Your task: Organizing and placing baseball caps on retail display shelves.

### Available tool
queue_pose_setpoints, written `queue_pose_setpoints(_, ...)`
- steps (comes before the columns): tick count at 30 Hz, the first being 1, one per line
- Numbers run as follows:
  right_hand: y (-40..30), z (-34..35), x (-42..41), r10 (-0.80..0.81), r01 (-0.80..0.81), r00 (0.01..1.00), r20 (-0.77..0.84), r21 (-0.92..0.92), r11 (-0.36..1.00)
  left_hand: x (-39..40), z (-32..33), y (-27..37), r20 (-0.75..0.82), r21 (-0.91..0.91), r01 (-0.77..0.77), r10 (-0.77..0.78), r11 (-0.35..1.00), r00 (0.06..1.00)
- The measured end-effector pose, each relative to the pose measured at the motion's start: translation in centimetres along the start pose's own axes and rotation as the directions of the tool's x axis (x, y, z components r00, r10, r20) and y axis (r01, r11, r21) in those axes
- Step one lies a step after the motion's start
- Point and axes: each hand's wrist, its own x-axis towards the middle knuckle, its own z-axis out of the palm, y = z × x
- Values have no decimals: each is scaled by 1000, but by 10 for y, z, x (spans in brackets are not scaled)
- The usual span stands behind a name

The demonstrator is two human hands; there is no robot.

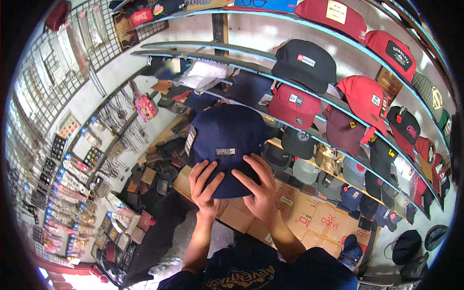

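Observation:
A navy blue baseball cap (pixel 228 127) is held up before me, its brim (pixel 232 181) towards my body. A small patch with writing sits on its front panel, and a paper hang tag (pixel 190 140) sticks out at its left side. My left hand (pixel 206 186) grips the left edge of the brim with the fingers spread on top. On the right side, my right hand (pixel 259 183) grips the brim in the same way. Both thumbs are largely hidden. Behind the cap, part of the shelving is covered from view.
Tiered shelves (pixel 250 67) hold many caps, among them a black cap (pixel 306 65) and a red cap (pixel 364 103). Cardboard boxes (pixel 326 224) stand below. Wallets (pixel 148 175) lie piled at the left, beside a wall of hanging small accessories (pixel 76 203) and a wire grid (pixel 54 69).

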Motion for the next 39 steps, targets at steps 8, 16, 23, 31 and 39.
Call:
queue_pose_setpoints(8,27,23,74,-91,90,996,-18,-70,994,54,16,-55,-35,16,-65,66,998,997)
queue_pose_setpoints(16,35,56,141,-146,123,986,-80,-247,961,114,35,-128,-96,-75,-176,169,982,981)
queue_pose_setpoints(23,61,98,206,-228,119,946,-230,-411,904,172,53,-206,-83,-176,-277,266,945,960)
queue_pose_setpoints(31,96,123,259,-259,29,905,-338,-557,830,207,75,-274,75,-351,5,23,936,997)
queue_pose_setpoints(39,127,128,279,-196,-70,920,-341,-632,771,251,107,-314,224,-280,-127,193,952,955)
